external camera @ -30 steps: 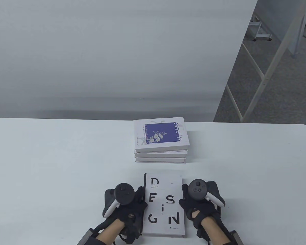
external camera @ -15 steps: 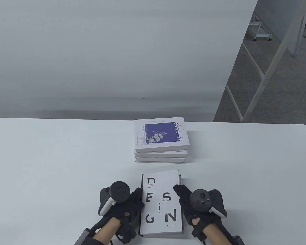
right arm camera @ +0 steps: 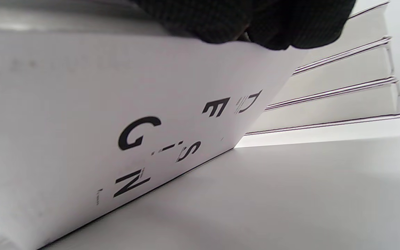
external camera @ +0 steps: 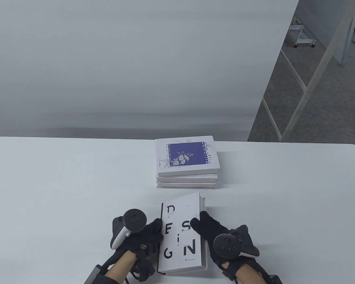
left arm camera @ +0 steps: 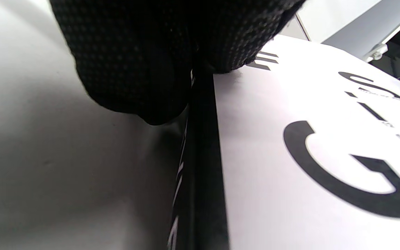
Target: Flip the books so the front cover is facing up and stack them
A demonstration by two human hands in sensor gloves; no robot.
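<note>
The white DESIGN book (external camera: 177,236) lies near the table's front edge, lettered cover up, its right edge raised a little so the page block shows. My left hand (external camera: 157,229) grips its black spine side; the fingers (left arm camera: 144,62) show in the left wrist view beside the book's cover (left arm camera: 290,173). My right hand (external camera: 202,226) holds the raised right edge, fingers over the cover. The right wrist view shows those fingers (right arm camera: 255,21) on the tilted book (right arm camera: 116,121). A stack of three books (external camera: 186,180), Camellia book (external camera: 185,155) on top, stands just behind.
The white table (external camera: 62,192) spreads bare to the left and right of the books. The stack's page edges (right arm camera: 342,90) show close behind the tilted book in the right wrist view. A wall panel stands behind the table.
The DESIGN book's right edge has risen off the table and the book has tipped toward the left. My right hand moved over that edge; my left hand shifted slightly left and forward along the spine.
</note>
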